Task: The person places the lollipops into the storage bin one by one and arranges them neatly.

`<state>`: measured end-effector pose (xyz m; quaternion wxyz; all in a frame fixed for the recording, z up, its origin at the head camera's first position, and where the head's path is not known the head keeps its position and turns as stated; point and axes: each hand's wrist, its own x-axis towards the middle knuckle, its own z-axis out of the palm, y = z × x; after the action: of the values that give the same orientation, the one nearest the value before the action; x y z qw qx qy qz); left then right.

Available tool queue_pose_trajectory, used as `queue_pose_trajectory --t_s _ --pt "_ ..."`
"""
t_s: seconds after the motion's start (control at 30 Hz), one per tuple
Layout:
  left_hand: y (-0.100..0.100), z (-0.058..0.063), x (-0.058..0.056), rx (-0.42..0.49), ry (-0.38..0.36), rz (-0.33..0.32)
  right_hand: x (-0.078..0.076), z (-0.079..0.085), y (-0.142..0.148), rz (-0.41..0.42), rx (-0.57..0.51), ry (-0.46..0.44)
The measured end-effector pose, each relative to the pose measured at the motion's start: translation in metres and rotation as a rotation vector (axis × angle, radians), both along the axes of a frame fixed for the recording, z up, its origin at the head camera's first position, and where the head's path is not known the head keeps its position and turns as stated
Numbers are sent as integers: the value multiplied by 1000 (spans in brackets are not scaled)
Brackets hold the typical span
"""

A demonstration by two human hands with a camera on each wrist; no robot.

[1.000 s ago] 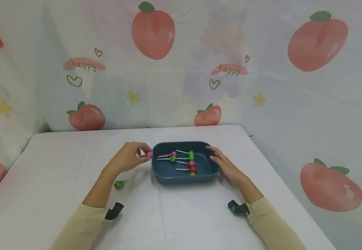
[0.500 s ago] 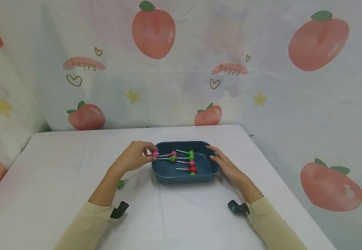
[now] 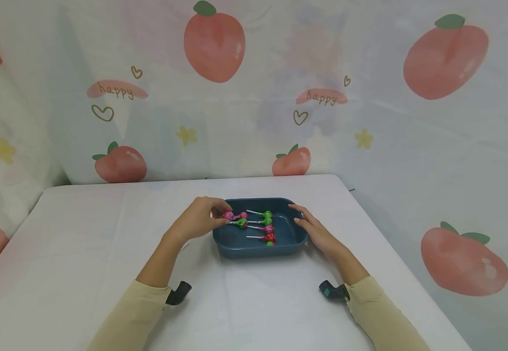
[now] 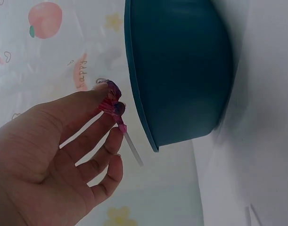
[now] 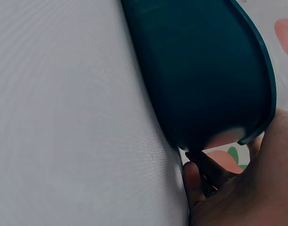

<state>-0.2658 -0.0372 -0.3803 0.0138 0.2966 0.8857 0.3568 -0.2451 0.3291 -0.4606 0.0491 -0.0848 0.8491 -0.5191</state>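
In the head view my left hand (image 3: 197, 218) pinches a pink-wrapped lollipop (image 3: 228, 215) between thumb and fingertips, over the left rim of a dark blue basin (image 3: 258, 253). The left wrist view shows the lollipop's purple-pink wrapper (image 4: 116, 104) and its white stick pointing downward. Inside the basin lie several lollipops, among them a green one (image 3: 242, 223), a pink one (image 3: 268, 229) and a red one (image 3: 271, 238), sticks mostly to the left. My right hand (image 3: 318, 234) holds the basin's right end, fingers over the rim; the right wrist view shows other fingers (image 5: 193, 181) against the outer wall.
A white cloth covers the table (image 3: 236, 307). Left of the basin, a white stick (image 3: 185, 246) shows beside my left forearm, which hides the rest. Black wrist devices sit on both wrists, the left one (image 3: 178, 293) near the tabletop. A fruit-printed curtain (image 3: 245, 126) hangs behind.
My left hand has moved right with the pink lollipop, from outside the left rim to over the basin. Its forearm now covers the green lollipop on the table. The right hand stays put.
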Motion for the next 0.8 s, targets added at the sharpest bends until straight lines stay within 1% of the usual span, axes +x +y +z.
queue_pose_trajectory --t_s 0.17,0.33,0.5,0.67,0.8 --pt "11 -1 -2 10 -5 -22 -1 0 0 -8 -6 -8" --pt "21 -1 1 20 -2 -44 -1 1 -1 0 -3 -7" --pt "32 -2 3 26 -8 -40 -2 0 -1 -7 -11 -9" --pt "40 -6 1 21 -27 -45 -1 1 -1 -6 -9 -9" --pt "42 -10 -1 17 -26 -53 0 2 -2 -6 -8 -6"
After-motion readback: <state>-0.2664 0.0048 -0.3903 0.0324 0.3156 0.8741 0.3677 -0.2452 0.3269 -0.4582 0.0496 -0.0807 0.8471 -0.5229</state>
